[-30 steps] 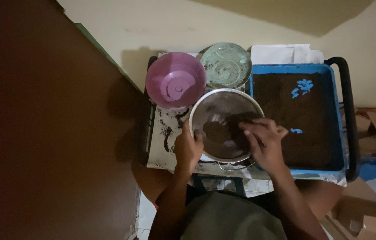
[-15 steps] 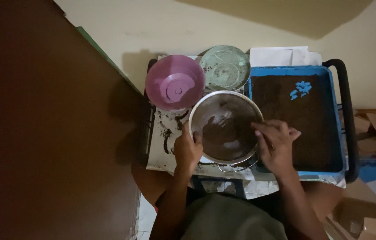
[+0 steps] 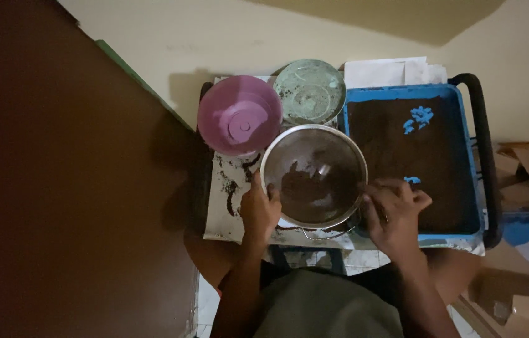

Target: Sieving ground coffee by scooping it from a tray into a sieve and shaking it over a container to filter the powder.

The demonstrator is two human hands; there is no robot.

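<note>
While left hand (image 3: 259, 209) still grips sieve (image 3: 313, 175) rim, right hand (image 3: 395, 209) has left sieve — now at tray (image 3: 465, 156) edge, fingers curled, grip unclear — rubbing paused

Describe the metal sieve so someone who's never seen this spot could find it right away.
Start at the big blue tray of dark powder on the small table. Just left of it sits the round sieve, gripped at its rim by the left hand. Unlike the pink bowl and green bowl behind it, it is shiny metal mesh holding dark powder.
</note>
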